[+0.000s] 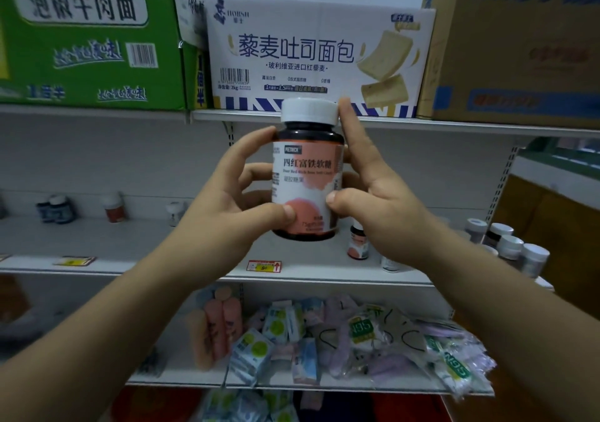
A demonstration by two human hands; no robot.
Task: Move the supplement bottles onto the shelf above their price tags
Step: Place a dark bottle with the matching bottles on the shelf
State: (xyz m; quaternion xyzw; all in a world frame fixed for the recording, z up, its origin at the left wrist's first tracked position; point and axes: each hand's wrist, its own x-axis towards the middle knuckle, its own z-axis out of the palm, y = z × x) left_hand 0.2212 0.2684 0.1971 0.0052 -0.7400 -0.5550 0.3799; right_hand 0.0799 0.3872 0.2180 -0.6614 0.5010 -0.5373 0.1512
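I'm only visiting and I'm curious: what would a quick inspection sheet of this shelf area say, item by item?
Surface: grey middle shelf, with a red price tag and a yellow price tag on its front edge.
Job's things: pink-labelled bottle, upright, held in front of the shelf; a similar small bottle stands on the shelf; white-capped bottles are grouped at the right; blurred back bottles at the left.
Clutter: loose packets heaped on the lower shelf.
Grippers: left hand and right hand both grip the pink-labelled bottle; the right forefinger touches its white cap.
Cables: nothing seen.
Surroundings: green carton, white bread carton and brown carton on the top shelf.
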